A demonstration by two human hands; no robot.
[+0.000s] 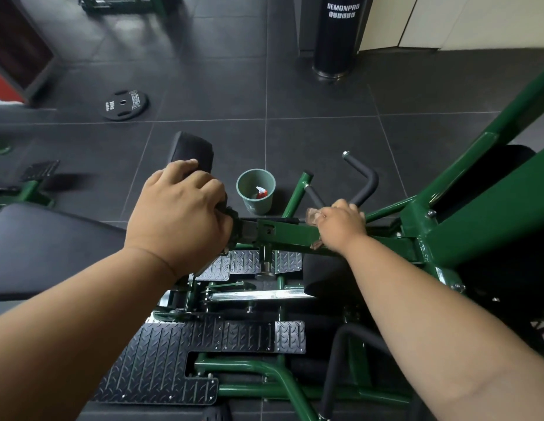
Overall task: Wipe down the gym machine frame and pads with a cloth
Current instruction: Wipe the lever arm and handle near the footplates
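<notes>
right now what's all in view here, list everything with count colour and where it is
machine frame: one, green, centre and right
roller pad: one, black, upper centre under the left hand
bench pad: one, black, left
handle grips: two, black, right of the bucket
foot plates: several, black tread pattern, lower centre
bucket: one, grey-green, on the floor at centre, spray bottle inside
spray bottle: one, white and red, in the bucket
weight plate: one, black, floor upper left
punching bag: one, black, top right of centre
cloth: one, brownish, on the green bar under the right hand
left hand: grips the pad end
right hand: holds the cloth on the bar
</notes>
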